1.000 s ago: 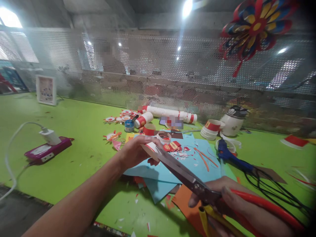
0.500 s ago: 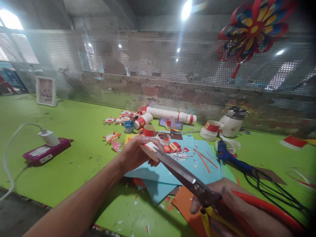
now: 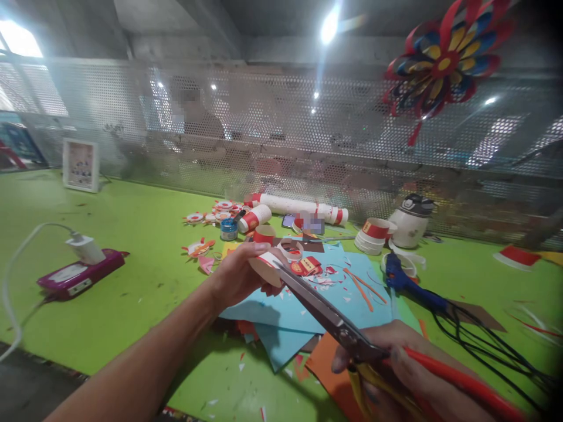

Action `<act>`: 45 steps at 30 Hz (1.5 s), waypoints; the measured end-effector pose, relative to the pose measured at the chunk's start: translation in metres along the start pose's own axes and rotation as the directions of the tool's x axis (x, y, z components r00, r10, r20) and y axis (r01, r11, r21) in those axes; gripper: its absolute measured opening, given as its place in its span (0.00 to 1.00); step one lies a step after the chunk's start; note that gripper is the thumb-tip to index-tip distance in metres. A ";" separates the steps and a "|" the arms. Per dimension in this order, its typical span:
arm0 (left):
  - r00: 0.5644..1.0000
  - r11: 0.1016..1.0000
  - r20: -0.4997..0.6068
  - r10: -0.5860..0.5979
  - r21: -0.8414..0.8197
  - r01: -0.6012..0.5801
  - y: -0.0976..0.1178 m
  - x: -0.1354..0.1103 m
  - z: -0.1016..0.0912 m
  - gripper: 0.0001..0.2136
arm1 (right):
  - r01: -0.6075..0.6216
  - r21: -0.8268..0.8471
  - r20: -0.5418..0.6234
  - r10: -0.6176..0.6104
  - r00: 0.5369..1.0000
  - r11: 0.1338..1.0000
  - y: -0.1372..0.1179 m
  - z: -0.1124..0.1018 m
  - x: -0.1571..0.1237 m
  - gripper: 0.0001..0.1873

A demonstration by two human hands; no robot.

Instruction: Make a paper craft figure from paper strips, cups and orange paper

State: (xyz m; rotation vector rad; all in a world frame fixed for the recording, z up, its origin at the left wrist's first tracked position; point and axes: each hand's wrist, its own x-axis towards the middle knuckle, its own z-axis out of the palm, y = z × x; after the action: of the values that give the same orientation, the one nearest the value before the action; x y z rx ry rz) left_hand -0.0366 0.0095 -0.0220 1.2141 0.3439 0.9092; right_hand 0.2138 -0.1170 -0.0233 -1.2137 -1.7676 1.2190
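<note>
My left hand point(image 3: 240, 272) pinches a small piece of white and red paper cup point(image 3: 265, 269) above the blue paper. My right hand point(image 3: 409, 357) grips a large pair of scissors point(image 3: 323, 305) with red and yellow handles. The blades look nearly closed, and their tips meet the right edge of the cup piece. Beneath them, light blue paper sheets point(image 3: 281, 316) carry red and white scraps, red paper cutouts point(image 3: 308, 265) and thin orange strips point(image 3: 358, 287). An orange sheet point(image 3: 328, 363) lies under the scissors, partly hidden by my right hand.
A blue glue gun point(image 3: 409, 284) with black cable lies right. Behind stand stacked cup rings point(image 3: 372, 234), a white jug point(image 3: 411, 223), a blue jar point(image 3: 229, 229) and a long cup tube point(image 3: 299, 206). A purple power strip point(image 3: 81, 274) sits left. A paper flower point(image 3: 446, 61) hangs above.
The scissor blades have come closer together at the cup piece, with the right hand's handles drawn in slightly. The whole view has shifted a little; the left hand keeps its hold.
</note>
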 end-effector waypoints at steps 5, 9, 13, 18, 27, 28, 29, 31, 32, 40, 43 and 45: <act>0.998 0.999 0.057 0.019 0.030 -0.021 0.000 0.001 -0.001 0.19 | -0.043 0.091 0.010 0.042 0.999 0.995 -0.004 0.000 0.001 0.25; 0.997 0.999 0.072 0.019 0.039 -0.022 -0.001 0.002 -0.003 0.20 | -0.122 0.225 0.162 0.087 0.983 0.967 0.000 0.001 0.005 0.29; 0.998 0.998 0.065 0.020 0.051 -0.023 -0.001 0.001 -0.003 0.19 | -0.124 0.275 0.201 0.069 0.977 0.953 -0.004 0.004 0.007 0.31; 1.000 0.998 0.016 -0.023 0.056 0.022 0.001 -0.001 0.000 0.17 | -0.109 0.222 0.140 0.079 0.987 0.969 -0.012 0.005 0.006 0.30; 0.995 0.978 -0.093 -0.026 0.202 0.045 0.003 0.004 -0.004 0.18 | -0.126 0.151 0.113 0.109 0.987 0.980 -0.014 0.003 0.004 0.30; 0.993 0.970 -0.120 -0.012 0.239 0.041 0.004 0.005 -0.005 0.18 | -0.117 0.135 0.097 0.104 0.990 0.984 -0.014 0.002 0.002 0.30; 0.989 0.964 -0.151 0.000 0.262 0.040 0.005 0.006 -0.006 0.18 | -0.097 0.128 0.086 0.087 0.993 0.987 -0.015 0.002 0.001 0.30; 0.978 0.969 -0.208 0.025 0.244 0.028 0.006 0.007 -0.006 0.16 | -0.033 0.124 0.079 0.023 0.997 0.992 -0.015 0.000 -0.003 0.29; 0.975 0.979 -0.220 0.030 0.204 0.016 0.007 0.007 -0.006 0.16 | 0.001 0.121 0.075 -0.010 0.997 0.993 -0.015 -0.001 -0.004 0.29; 0.994 0.994 -0.111 -0.005 0.108 0.017 0.009 0.004 0.002 0.18 | 0.120 -0.317 -0.199 -0.189 0.961 0.941 -0.011 -0.007 0.020 0.15; 0.993 0.984 -0.098 -0.066 0.159 0.081 0.003 0.004 0.004 0.21 | 0.184 -0.435 -0.229 -0.306 0.924 0.881 -0.003 -0.004 0.032 0.09; 0.985 0.961 -0.068 -0.157 0.221 0.168 -0.003 0.004 0.006 0.23 | 0.226 -0.445 -0.285 -0.376 0.882 0.866 0.000 0.001 0.036 0.12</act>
State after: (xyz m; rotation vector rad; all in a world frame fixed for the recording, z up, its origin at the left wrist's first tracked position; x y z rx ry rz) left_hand -0.0282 0.0083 -0.0219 1.3511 0.5923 0.7731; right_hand 0.2003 -0.0833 -0.0232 -1.2208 -1.8792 0.4170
